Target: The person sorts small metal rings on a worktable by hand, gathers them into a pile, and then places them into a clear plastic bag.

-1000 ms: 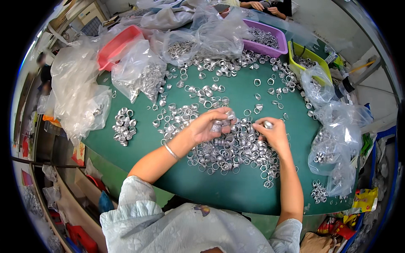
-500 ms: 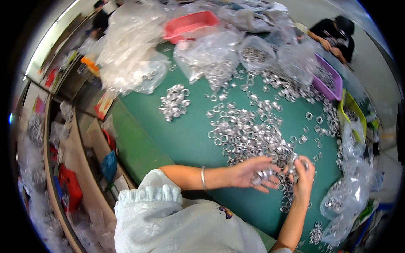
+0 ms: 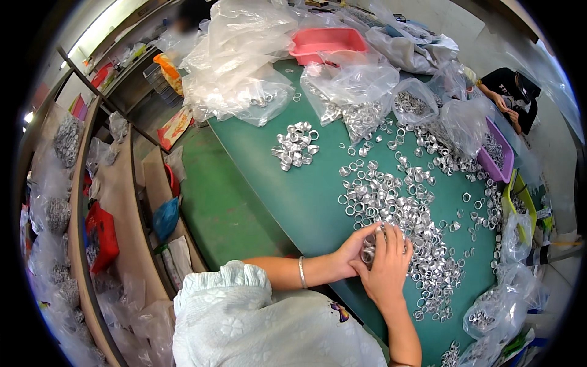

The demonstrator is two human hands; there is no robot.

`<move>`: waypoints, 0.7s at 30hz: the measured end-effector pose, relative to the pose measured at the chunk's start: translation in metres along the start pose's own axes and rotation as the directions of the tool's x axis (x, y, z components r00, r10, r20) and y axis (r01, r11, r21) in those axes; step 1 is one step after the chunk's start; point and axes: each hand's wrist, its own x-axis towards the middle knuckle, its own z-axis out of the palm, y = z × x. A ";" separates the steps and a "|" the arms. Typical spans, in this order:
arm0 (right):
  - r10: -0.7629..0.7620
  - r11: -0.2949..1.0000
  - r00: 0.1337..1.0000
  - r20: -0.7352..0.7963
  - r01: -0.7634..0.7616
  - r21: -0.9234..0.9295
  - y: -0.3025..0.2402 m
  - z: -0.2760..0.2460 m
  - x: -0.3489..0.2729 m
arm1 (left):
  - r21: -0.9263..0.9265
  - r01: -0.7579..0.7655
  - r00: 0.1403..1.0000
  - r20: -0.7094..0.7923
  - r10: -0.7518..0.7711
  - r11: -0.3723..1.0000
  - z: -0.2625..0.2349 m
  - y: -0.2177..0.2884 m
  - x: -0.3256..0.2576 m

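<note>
My left hand (image 3: 349, 254) is cupped around a small bunch of silver-coloured metal rings (image 3: 369, 250). Over the same bunch lies my right hand (image 3: 386, 274), its fingers bent across the rings and touching the left hand. Both hands are at the near left edge of a big spread of loose silver rings (image 3: 391, 199) on the green tabletop (image 3: 257, 174). Part of the held bunch is hidden behind my right fingers. A smaller pile of rings (image 3: 295, 147) sits apart, towards the far left of the table.
Clear plastic bags of rings (image 3: 364, 116) crowd the far side near a pink tray (image 3: 330, 43). A purple basin (image 3: 496, 153) and a yellow-green basin (image 3: 520, 202) line the right. Shelves with a red bin (image 3: 101, 238) stand left. Another person (image 3: 510, 98) sits at far right.
My hands, which were apart with rings in each, have come together around the rings. My right hand has moved left. The whole view has shifted, so the table appears further right.
</note>
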 end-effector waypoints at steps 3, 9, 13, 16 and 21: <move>-0.048 0.998 0.995 -0.090 0.051 0.032 -0.017 0.001 0.013 | -0.029 -0.076 0.996 0.041 0.078 0.997 -0.008 0.025 -0.006; 0.089 0.932 0.969 -0.231 0.000 0.362 0.004 0.006 -0.006 | 0.056 -0.585 0.811 0.039 0.583 0.809 -0.027 0.150 -0.047; 0.287 0.851 0.949 -0.131 -0.189 0.491 0.033 0.007 -0.038 | 0.756 -0.654 0.189 0.199 0.962 -0.028 -0.046 0.243 -0.059; 0.394 0.806 0.913 -0.101 -0.291 0.515 0.048 -0.001 -0.051 | 0.783 0.008 -0.061 0.621 0.782 -0.621 -0.078 0.281 -0.050; 0.421 0.845 0.895 -0.148 -0.327 0.423 0.086 -0.011 -0.045 | 0.714 0.040 0.139 0.689 0.712 -0.699 -0.092 0.287 -0.039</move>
